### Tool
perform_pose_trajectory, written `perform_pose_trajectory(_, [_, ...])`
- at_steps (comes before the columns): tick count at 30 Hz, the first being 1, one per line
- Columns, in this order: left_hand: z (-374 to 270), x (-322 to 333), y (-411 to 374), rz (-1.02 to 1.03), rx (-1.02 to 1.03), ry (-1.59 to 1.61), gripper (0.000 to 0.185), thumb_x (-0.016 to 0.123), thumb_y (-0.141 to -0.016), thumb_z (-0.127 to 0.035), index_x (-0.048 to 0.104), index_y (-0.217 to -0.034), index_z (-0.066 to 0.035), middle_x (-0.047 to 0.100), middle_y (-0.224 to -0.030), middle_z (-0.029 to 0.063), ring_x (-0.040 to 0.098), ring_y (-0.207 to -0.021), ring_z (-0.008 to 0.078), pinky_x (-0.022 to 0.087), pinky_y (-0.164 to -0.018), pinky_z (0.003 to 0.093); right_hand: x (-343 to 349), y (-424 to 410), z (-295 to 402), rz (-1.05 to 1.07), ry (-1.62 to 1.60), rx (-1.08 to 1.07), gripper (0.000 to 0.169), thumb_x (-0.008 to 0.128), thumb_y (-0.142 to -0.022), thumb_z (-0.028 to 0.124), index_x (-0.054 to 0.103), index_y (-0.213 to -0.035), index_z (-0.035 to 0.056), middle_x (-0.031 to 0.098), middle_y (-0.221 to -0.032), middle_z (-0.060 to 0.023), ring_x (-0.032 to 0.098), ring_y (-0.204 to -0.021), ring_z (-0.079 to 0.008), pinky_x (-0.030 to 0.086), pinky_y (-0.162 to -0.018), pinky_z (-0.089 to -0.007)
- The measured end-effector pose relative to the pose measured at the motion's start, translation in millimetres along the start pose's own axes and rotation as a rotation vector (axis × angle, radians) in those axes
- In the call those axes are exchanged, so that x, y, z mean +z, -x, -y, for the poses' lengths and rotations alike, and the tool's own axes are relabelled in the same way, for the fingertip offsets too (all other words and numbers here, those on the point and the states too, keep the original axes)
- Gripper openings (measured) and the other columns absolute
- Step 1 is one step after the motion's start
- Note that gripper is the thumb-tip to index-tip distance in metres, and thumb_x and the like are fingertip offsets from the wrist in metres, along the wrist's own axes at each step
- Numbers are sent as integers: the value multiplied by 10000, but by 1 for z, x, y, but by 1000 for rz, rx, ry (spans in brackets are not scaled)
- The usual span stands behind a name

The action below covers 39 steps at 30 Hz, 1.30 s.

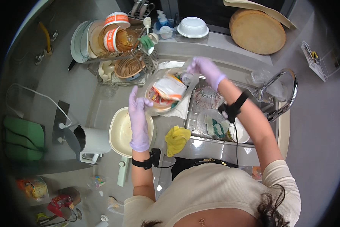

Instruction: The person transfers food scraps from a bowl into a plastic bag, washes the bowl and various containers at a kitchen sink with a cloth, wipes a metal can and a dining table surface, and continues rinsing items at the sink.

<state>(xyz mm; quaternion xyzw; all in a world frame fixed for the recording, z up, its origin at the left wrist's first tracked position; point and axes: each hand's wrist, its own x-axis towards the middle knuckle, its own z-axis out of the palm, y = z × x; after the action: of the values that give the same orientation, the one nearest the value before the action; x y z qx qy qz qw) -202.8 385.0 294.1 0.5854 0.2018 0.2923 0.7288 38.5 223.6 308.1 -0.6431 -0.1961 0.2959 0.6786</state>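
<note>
A clear plastic bag filled with food packaging and other rubbish is between my two hands, over the counter left of the sink. My right hand, in a lilac glove, grips the bag's upper right edge and is slightly blurred. My left hand, gloved alike, is at the bag's lower left side with the index finger raised; whether it pinches the film cannot be told. Below my left hand is a cream pan with a pale green handle. A yellow cloth lies right of the pan.
Glass dishes, a green-and-white sponge and a white bowl sit in the sink, beneath a chrome faucet. A loaded dish rack stands at the back left. A white electric kettle is left of the pan. A round wooden board leans at the back right.
</note>
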Motion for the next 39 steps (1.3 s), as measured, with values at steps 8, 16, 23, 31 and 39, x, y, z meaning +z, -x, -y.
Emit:
perform_pose_trajectory(8, [-80,9,-50,108,50,155,551,507,-924,-266,315,-1392,-48,521,-1248,164,581,-848,147,474,-847,318,-16,-68,87,242,-132,41,224,521,-927,214,524,-1063,36,641,-985,-78,580,-706,-110,478,-690,-270])
perform_pose_trajectory(16, [-105,-32,-136,52,-40,-77,607,494,-920,-450,364,-1363,-56,595,-1139,128,480,-656,72,372,-627,204,30,-6,112,370,-197,75,319,584,-902,336,528,-1060,65,598,-1033,-55,594,-786,-144,487,-800,-336])
perform_pose_trajectory(23, [-93,-77,-148,42,-94,-152,623,532,-878,-513,425,-1294,-62,630,-1087,100,493,-588,45,346,-516,168,71,24,61,639,-184,58,358,533,-927,381,605,-1053,53,589,-1104,-60,563,-1041,-161,384,-999,-343])
perform_pose_trajectory(31, [-77,-88,-99,5,-105,-390,543,540,-915,-401,441,-1308,-40,598,-1099,74,570,-897,137,427,-818,260,78,62,7,576,-57,222,384,507,-948,375,555,-1198,88,560,-1180,-1,488,-1113,-126,355,-994,-296])
perform_pose_trajectory(39, [-109,-16,14,-55,261,-668,570,549,-908,-220,345,-1384,18,449,-1356,156,430,-1254,235,304,-1065,348,1,143,-26,507,-91,280,419,476,-964,341,535,-1252,43,572,-1222,-62,537,-1109,-143,419,-984,-293])
